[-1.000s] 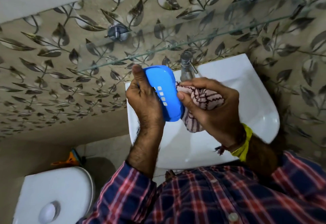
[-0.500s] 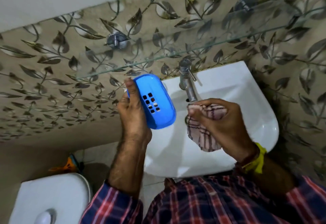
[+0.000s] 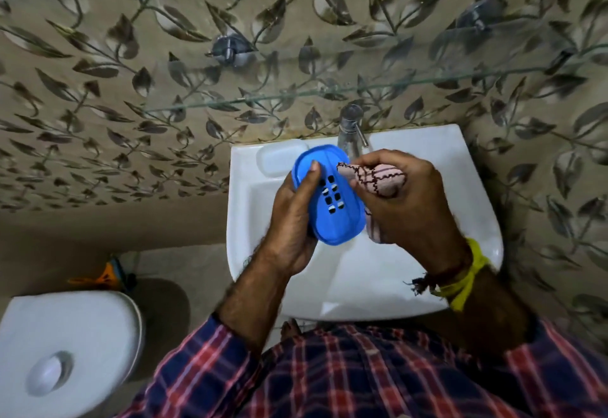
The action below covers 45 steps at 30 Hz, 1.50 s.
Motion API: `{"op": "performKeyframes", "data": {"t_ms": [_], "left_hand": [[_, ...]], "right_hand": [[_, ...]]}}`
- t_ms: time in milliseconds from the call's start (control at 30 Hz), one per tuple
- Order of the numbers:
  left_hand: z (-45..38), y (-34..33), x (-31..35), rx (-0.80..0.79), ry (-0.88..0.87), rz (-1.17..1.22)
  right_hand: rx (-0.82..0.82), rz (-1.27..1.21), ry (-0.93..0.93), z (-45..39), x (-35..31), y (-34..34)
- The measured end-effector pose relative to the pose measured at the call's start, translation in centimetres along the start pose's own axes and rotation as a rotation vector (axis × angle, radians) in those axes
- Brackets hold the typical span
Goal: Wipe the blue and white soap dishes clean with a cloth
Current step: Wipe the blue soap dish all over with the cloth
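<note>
My left hand (image 3: 289, 230) grips the blue soap dish (image 3: 332, 217) over the basin, thumb lying across its slotted face. My right hand (image 3: 404, 200) is closed around a pink checked cloth (image 3: 378, 177), and a bunched tip of the cloth touches the dish's right edge near the slots. The white soap dish (image 3: 279, 161) rests on the back left corner of the sink, partly hidden behind the blue one.
The white sink (image 3: 378, 286) sits below my hands, with a chrome tap (image 3: 350, 131) at its back. A glass shelf (image 3: 329, 92) juts from the leaf-patterned wall above. A white toilet cistern lid (image 3: 65, 352) is at lower left.
The blue dish has been lowered and turned so its slotted face points up. My right hand has brought the cloth back against it after a brief gap. The white dish has come into view.
</note>
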<state>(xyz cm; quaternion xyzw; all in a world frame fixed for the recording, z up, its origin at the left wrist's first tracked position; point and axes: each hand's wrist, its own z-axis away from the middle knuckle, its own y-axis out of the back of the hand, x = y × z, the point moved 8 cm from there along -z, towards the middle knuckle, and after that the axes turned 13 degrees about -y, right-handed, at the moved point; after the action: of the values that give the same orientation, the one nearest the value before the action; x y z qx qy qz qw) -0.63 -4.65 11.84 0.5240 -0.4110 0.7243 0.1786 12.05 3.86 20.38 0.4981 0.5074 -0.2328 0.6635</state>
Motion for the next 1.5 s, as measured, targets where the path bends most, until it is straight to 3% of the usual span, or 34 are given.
{"op": "performKeyframes", "data": {"t_ms": [333,467,533,633,767,900,1000,1133,1300,1433,1500], "left_hand": [[0.5,-0.1,-0.4,-0.034,0.029,0.117],[1.1,-0.2,-1.6,-0.035,0.145,0.248],[1.5,-0.7,-2.2,-0.036,0.185,0.237],[1.8,-1.3,-2.5,-0.045,0.205,0.197],[1.6,-1.1,-2.6,-0.029,0.188,0.175],[1.7,-1.4,-2.9,-0.032,0.194,0.243],[1.5,-1.3,-2.8,-0.033,0.170,0.212],[1.5,-1.0,-2.5,-0.050,0.169,0.222],[1.9,-1.3,-3.3,-0.026,0.198,0.193],[1.4,-0.8,-2.4,-0.038,0.177,0.210],[1.5,-1.2,-2.7,-0.038,0.187,0.200]], "right_hand": [[0.073,-0.023,-0.058,1.0,1.0,-0.5],[0.219,0.050,0.107,1.5,-0.9,1.2],[0.168,0.163,0.183,1.9,-2.1,-0.1],[0.088,0.273,0.156,2.0,-2.6,-2.1],[0.014,0.208,0.195,2.4,-3.0,-3.0],[-0.058,0.335,0.285,3.6,-3.6,-3.6],[-0.056,0.274,0.243,2.0,-3.6,-3.4],[-0.146,0.314,0.318,3.9,-3.5,-3.9],[-0.069,0.253,0.199,2.0,-3.3,-3.3],[-0.182,0.340,0.299,4.5,-3.6,-4.3],[-0.121,0.335,0.252,3.4,-3.5,-3.6]]}}
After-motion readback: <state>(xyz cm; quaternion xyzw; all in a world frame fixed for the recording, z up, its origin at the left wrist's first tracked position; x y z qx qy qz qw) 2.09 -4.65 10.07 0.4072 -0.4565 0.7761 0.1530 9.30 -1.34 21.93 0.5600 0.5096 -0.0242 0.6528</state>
